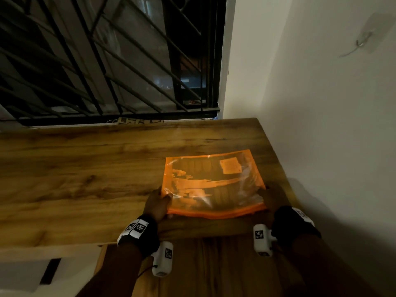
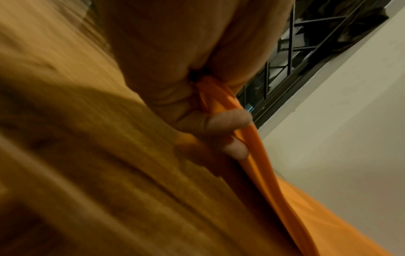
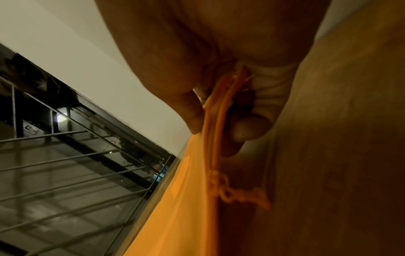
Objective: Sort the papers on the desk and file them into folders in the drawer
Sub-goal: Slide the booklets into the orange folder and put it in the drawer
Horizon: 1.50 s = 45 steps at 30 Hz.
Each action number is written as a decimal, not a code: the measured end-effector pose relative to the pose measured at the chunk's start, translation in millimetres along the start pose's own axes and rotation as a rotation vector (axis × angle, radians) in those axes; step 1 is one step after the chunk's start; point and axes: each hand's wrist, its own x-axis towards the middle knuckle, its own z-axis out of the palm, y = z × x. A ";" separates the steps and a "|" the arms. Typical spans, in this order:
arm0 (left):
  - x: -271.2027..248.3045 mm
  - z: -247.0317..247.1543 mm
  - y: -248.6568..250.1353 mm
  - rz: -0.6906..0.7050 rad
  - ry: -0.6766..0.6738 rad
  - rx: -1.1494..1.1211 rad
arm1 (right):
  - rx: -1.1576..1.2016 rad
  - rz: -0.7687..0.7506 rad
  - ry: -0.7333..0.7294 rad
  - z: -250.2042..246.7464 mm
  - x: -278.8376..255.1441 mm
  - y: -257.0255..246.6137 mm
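While I am watching through the head view, I am seeing the folder (image 1: 212,185), orange and see-through, lying on the desk (image 1: 85,179) near its right front corner, with papers (image 1: 230,166) showing through the plastic. My left hand (image 1: 157,203) is holding the near left corner and my right hand (image 1: 272,198) the near right corner, so I am judging the step as lifting the folder to carry it to the drawer, which I cannot see here. To do it well, I am keeping both corners level and the open edge from tipping down, so nothing is sliding out.

Going to the left wrist view, I am seeing the thumb above and curled fingers (image 2: 228,121) below the orange edge (image 2: 258,155), pinching it closed; the desk beneath is blurred. The plastic is looking thin and floppy, so I am favouring a firm pinch.

Turning to the right wrist view, the thumb (image 3: 188,110) is pressing on top of the folder's edge and a curled finger (image 3: 252,128) is sitting under it, gripping it. A frayed bit (image 3: 236,194) is hanging along that edge, which I am judging could snag.
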 end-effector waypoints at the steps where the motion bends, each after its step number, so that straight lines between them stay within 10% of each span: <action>1: -6.6 -3.3 -5.0 -0.014 -0.002 -0.037 | 0.028 -0.015 -0.005 -1.2 -13.3 0.4; 23: -276.2 -99.8 -155.0 0.029 -0.082 -0.230 | 0.511 0.180 -0.071 -3.2 -337.0 102.4; 38: -213.6 -77.8 -156.8 -0.182 -0.151 -0.106 | 0.412 0.292 -0.295 13.4 -279.5 95.9; 45: -141.3 -60.0 -166.8 -0.112 -0.245 0.463 | 0.043 0.191 -0.378 22.9 -222.2 89.8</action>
